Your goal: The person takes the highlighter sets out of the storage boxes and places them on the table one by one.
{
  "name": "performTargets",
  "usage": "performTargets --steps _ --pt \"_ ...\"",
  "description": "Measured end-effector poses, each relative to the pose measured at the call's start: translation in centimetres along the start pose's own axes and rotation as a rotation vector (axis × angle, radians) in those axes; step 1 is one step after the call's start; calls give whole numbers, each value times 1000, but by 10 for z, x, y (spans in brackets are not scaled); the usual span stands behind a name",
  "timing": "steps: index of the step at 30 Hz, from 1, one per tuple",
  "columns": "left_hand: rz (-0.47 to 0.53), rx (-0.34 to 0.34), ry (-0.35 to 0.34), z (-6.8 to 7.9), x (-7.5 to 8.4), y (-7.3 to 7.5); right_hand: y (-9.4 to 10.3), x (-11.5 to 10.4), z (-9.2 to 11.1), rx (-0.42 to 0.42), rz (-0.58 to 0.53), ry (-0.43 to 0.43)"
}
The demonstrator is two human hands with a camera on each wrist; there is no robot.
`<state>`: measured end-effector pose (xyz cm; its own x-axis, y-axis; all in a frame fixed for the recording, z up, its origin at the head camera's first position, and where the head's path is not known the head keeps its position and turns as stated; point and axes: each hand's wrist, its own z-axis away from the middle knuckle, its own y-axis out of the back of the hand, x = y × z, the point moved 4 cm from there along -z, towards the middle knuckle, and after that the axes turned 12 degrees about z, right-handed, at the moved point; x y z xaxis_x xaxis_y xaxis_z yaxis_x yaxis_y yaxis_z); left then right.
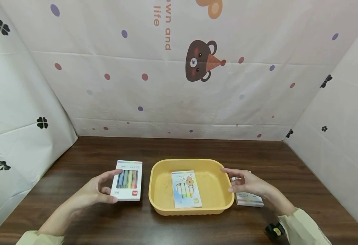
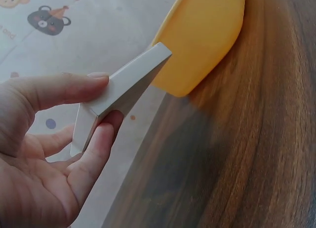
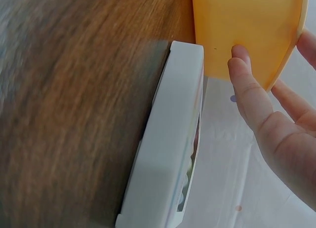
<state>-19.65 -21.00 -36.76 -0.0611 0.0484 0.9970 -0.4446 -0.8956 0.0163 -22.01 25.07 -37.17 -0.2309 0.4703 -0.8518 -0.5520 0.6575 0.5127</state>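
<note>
On the left, my left hand holds a white box of coloured pens, thumb and fingers across its left side. The coloured barrels show through the box's window. In the left wrist view this box is raised off the wood and tilted. A yellow plastic basin stands in the middle, and a second, light blue and white pen box lies face up inside it. My right hand grips the basin's right rim, with fingers against the outer wall.
Partly hidden under the right hand, another white pen box lies on the dark wooden table, close to the basin's right side. A small black object is by the right sleeve. Printed white cloth hangs behind and on both sides.
</note>
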Motion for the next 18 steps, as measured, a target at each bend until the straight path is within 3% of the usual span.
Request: performTargets --steps 11,18 --pt "-61 28 95 -8 -13 2 -1 2 1 4 -11 0" --pt "-96 29 93 -13 -14 0 0 1 0 6 4 6"
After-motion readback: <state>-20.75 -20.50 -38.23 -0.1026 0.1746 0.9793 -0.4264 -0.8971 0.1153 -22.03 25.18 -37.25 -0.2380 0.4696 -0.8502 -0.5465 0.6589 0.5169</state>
